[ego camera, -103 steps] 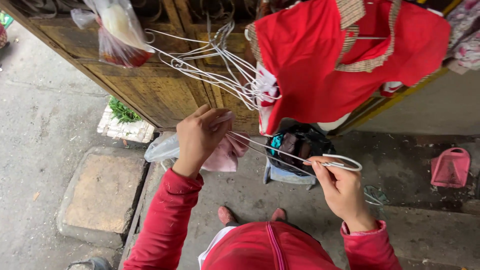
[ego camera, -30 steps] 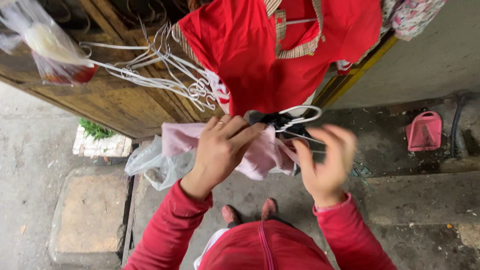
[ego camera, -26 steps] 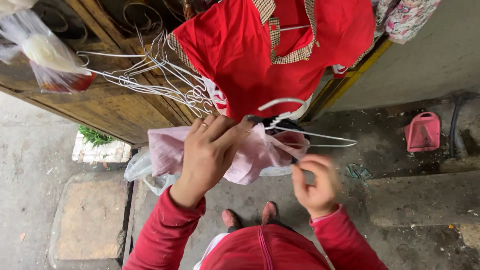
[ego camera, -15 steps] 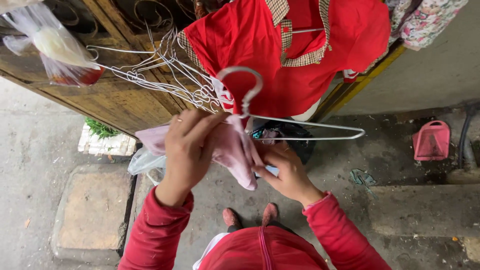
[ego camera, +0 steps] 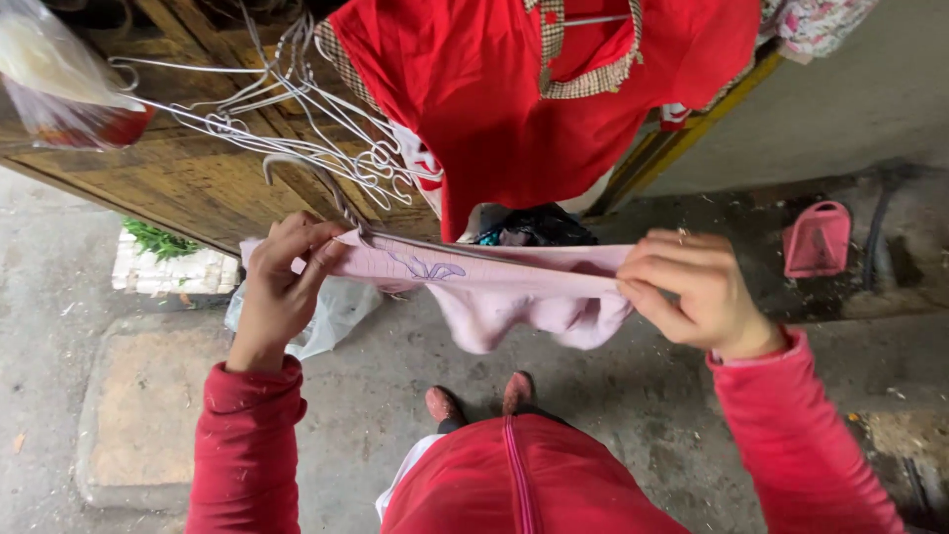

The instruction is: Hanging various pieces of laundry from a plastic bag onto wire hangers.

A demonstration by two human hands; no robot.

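Over concrete floor (ego camera: 613, 396), left hand (ego camera: 277, 287) and right hand (ego camera: 687, 292) pinch pink garment (ego camera: 494, 287) taut.

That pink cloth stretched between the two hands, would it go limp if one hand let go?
Probably yes. The pink cloth is taut only along its top edge, where the left hand and right hand pinch it; below, it sags in soft folds, so it looks floppy. It seems thin and light. The wire hanger inside may hold the top edge straight.

The wire hanger (ego camera: 326, 193) vanishes into the pink garment (ego camera: 494, 287), only its hook showing. The top edge crops the red shirt (ego camera: 534, 89) and the plastic bag (ego camera: 54, 79).
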